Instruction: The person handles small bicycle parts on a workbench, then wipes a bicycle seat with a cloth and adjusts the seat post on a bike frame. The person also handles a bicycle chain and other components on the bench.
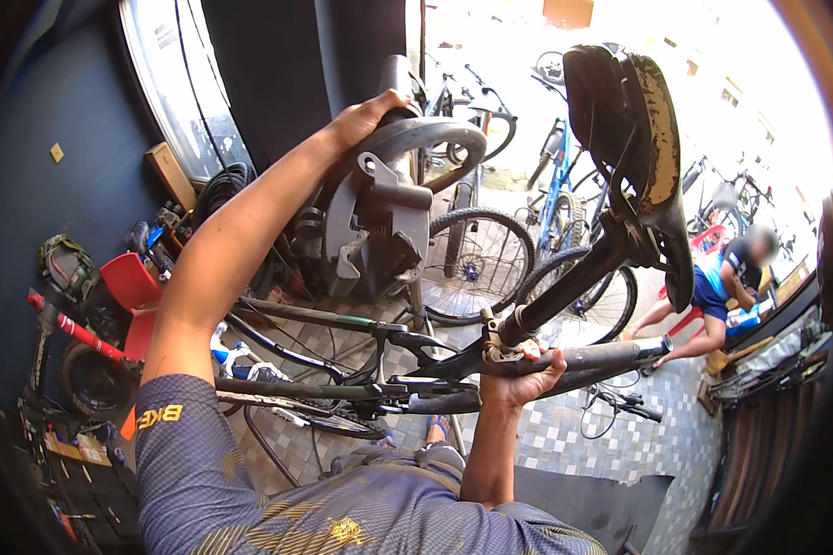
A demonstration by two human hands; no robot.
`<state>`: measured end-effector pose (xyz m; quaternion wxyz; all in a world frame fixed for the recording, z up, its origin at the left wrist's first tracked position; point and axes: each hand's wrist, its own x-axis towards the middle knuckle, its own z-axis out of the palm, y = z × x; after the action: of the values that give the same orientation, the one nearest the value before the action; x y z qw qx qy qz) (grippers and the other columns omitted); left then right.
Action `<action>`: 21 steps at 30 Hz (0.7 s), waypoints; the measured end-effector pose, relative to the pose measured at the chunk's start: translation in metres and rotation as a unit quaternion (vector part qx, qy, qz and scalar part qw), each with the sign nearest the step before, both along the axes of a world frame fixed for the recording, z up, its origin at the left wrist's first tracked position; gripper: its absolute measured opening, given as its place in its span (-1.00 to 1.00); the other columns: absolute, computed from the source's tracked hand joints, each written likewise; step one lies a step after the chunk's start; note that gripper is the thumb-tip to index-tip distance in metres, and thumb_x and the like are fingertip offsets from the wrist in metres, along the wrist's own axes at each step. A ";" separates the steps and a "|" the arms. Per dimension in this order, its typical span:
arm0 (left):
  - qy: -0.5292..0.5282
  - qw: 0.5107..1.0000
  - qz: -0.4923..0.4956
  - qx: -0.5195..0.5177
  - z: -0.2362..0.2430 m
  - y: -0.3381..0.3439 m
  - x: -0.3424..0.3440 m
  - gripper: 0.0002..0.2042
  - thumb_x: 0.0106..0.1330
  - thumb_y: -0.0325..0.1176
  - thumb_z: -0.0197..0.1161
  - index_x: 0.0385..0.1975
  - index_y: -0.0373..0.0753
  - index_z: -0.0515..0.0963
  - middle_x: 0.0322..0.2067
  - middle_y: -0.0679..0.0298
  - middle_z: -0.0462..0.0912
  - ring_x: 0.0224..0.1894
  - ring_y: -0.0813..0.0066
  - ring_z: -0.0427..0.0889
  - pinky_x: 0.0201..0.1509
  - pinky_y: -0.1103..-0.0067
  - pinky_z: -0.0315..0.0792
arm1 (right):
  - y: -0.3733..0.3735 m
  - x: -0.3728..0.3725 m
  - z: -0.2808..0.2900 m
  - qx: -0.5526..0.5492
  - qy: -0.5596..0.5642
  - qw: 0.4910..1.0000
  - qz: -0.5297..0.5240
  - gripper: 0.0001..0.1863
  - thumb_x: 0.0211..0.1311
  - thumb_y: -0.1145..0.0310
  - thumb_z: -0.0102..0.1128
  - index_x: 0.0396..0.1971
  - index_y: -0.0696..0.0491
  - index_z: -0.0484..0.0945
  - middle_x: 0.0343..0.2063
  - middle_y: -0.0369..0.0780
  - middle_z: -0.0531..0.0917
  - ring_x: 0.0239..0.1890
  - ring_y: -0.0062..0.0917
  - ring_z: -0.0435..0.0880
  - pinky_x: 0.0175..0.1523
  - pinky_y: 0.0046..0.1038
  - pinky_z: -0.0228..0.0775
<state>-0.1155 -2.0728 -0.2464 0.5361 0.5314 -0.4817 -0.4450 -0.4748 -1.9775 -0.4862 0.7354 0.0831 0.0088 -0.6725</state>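
A black bicycle frame (426,384) lies across in front of me, its worn saddle (620,129) and seatpost (565,287) slanting up at the right. My right hand (525,377) is closed round the frame's tube, just below the seatpost's base, where a pale strip is wound. At upper left stands a dark clamp head (379,227) with a jaw-like lower part, seemingly of a repair stand. My left hand (370,122) is closed over the top of it, some fingertips hidden behind. The clamp and the seatpost are apart.
Several bikes stand beyond, with a wheel (479,264) near the frame. A person (727,277) sits at the right by a red chair (710,239). At left are another red chair (130,282), a red tube (88,335) and tools. A dark mat (592,504) covers tiled floor.
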 end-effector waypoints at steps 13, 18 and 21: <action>-0.211 0.975 0.008 0.068 0.030 0.021 -0.065 -0.06 0.38 0.51 0.04 0.30 -0.38 0.48 0.11 0.04 0.62 0.04 0.44 0.65 0.12 0.42 0.57 | 0.029 0.008 0.007 -0.057 -0.106 0.992 0.045 -0.69 0.30 0.06 0.34 -0.41 -0.02 0.53 -0.58 -0.32 0.53 -0.50 -0.62 0.54 -0.25 -0.52 0.47; -0.375 0.923 0.008 0.091 0.066 0.080 -0.077 0.23 0.18 0.72 -0.10 0.51 -0.40 0.20 0.33 -0.27 0.43 0.23 0.07 0.62 0.27 0.21 0.52 | 0.027 0.007 0.019 -0.042 -0.113 0.990 0.068 -0.68 0.23 0.07 0.39 -0.45 -0.04 0.52 -0.61 -0.34 0.55 -0.52 -0.58 0.53 -0.26 -0.45 0.48; -0.434 0.893 0.005 0.116 0.085 0.115 -0.081 0.27 0.09 0.77 -0.09 0.46 -0.42 0.30 0.35 -0.18 0.45 0.19 0.11 0.66 0.25 0.27 0.54 | 0.026 0.008 0.021 -0.056 -0.102 0.992 0.044 -0.68 0.23 0.06 0.37 -0.48 -0.05 0.50 -0.62 -0.36 0.55 -0.53 -0.57 0.53 -0.24 -0.46 0.51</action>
<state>-0.1966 -1.9580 -0.1610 0.2106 0.7326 -0.6088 -0.2199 -0.4671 -1.9511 -0.4655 0.7646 0.1091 -0.1005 -0.6272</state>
